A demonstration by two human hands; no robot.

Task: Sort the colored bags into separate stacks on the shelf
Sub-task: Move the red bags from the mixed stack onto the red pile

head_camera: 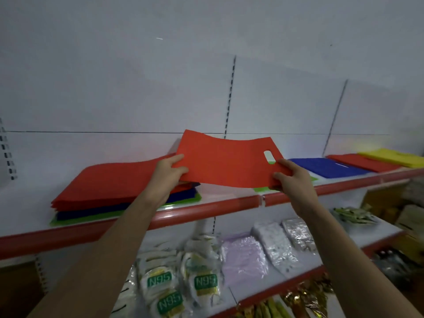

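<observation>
Clearly the step in hand is carrying one red bag (226, 161) to its colour's stack. Both hands hold it flat above the shelf (206, 204): the left hand (168, 171) pinches the near left edge between thumb and fingers, and the right hand (290, 177) pinches the near right corner, just below the cut-out handle. The bag sags a little in the middle and hovers between the mixed pile (114, 191) on the left, where red lies over dark blue and green, and a green bag (263, 188) partly hidden beneath it. Further right lie a blue bag (330, 167), a red stack (360, 162) and a yellow stack (392, 157), side by side. To do this well, the person should probably keep both pinches firm, carry the bag level rightward to the red stack, and square its edges before letting go.
</observation>
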